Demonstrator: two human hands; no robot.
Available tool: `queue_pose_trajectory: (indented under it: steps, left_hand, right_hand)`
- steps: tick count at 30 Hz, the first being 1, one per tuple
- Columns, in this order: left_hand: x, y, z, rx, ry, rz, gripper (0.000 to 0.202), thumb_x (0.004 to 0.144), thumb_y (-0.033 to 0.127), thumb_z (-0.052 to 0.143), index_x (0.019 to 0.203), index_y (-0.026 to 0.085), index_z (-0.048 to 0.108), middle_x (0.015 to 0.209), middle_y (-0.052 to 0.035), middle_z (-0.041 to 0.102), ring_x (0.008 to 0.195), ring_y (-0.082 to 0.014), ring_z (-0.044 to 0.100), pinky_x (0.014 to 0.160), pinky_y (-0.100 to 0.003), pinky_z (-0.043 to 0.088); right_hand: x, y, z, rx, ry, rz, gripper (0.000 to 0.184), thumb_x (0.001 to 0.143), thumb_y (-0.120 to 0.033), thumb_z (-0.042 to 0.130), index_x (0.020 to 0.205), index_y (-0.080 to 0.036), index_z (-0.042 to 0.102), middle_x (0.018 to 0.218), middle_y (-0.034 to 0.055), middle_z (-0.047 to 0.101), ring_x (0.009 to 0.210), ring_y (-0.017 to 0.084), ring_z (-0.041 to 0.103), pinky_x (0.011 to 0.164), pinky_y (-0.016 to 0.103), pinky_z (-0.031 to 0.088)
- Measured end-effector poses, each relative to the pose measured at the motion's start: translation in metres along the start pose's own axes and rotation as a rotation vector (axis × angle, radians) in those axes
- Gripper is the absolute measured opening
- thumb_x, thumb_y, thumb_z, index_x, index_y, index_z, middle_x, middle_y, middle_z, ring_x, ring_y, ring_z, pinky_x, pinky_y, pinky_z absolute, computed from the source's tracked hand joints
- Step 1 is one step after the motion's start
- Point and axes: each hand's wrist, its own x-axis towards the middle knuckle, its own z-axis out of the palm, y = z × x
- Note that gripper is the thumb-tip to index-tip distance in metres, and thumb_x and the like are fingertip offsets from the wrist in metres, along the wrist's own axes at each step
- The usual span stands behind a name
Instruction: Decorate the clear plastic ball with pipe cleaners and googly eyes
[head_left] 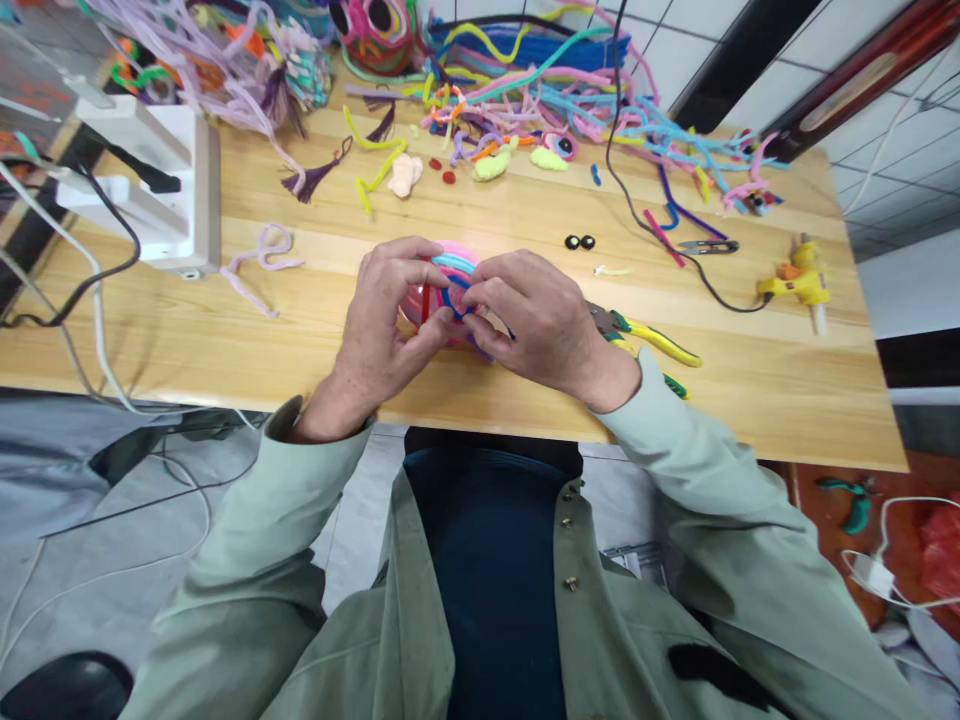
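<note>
Between my two hands, just above the table, is a rounded pink craft piece [454,250] with light blue and red bands, apparently made with pipe cleaners. My left hand [390,320] grips its left side, thumb and fingers curled around it. On its front lies a dark blue pipe cleaner [456,300] bent into a curve. My right hand [536,315] pinches at that blue strip from the right, fingertips close to my left thumb. The fingers hide much of the piece. Beside my right wrist lie pliers [652,340] with yellow and green handles.
A yellow glue gun [799,285] lies at the right, its black cable crossing the table. Nearer are thread snips [709,246] and two black-and-white eyes [580,242]. Pipe cleaners [525,110] pile along the back. A white power strip [180,190] with cords stands left.
</note>
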Motion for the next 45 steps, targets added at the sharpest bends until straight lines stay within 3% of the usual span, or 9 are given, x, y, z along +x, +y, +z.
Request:
queue_pose_trajectory:
  steps: [11, 29, 33, 45]
  left_hand:
    - [0.0, -0.001, -0.001, 0.039, -0.009, 0.035, 0.03, 0.112, 0.052, 0.071, 0.139, 0.039, 0.067, 0.146, -0.0086, 0.077, 0.138, -0.0334, 0.073, 0.116, -0.062, 0.063]
    - [0.001, 0.006, 0.0, 0.058, 0.0, 0.063, 0.027, 0.113, 0.043, 0.069, 0.139, 0.034, 0.064, 0.144, -0.0127, 0.075, 0.136, -0.0353, 0.073, 0.113, -0.066, 0.063]
    - [0.001, 0.007, 0.0, 0.064, 0.007, 0.022, 0.021, 0.115, 0.038, 0.069, 0.135, 0.036, 0.065, 0.143, -0.0101, 0.076, 0.136, -0.034, 0.074, 0.113, -0.066, 0.062]
    - [0.002, 0.009, 0.004, 0.073, 0.048, 0.002, 0.021, 0.111, 0.041, 0.074, 0.129, 0.036, 0.066, 0.139, -0.0077, 0.078, 0.131, -0.0337, 0.076, 0.11, -0.065, 0.064]
  right_hand:
    - [-0.002, -0.002, 0.0, -0.094, -0.041, -0.013, 0.023, 0.123, -0.028, 0.048, 0.115, -0.022, 0.069, 0.116, 0.0077, 0.073, 0.105, 0.023, 0.069, 0.096, 0.046, 0.057]
    - [-0.001, -0.004, 0.0, -0.069, -0.04, 0.02, 0.022, 0.123, -0.028, 0.051, 0.115, -0.021, 0.07, 0.114, 0.0079, 0.072, 0.106, 0.024, 0.07, 0.097, 0.046, 0.057]
    - [-0.001, -0.005, 0.0, -0.102, -0.02, -0.007, 0.02, 0.123, -0.027, 0.052, 0.114, -0.021, 0.069, 0.112, 0.0072, 0.073, 0.103, 0.023, 0.07, 0.093, 0.044, 0.058]
    - [0.004, -0.007, -0.003, -0.003, -0.036, 0.08, 0.025, 0.125, -0.032, 0.045, 0.118, -0.022, 0.068, 0.113, 0.0068, 0.073, 0.107, 0.024, 0.072, 0.097, 0.048, 0.064]
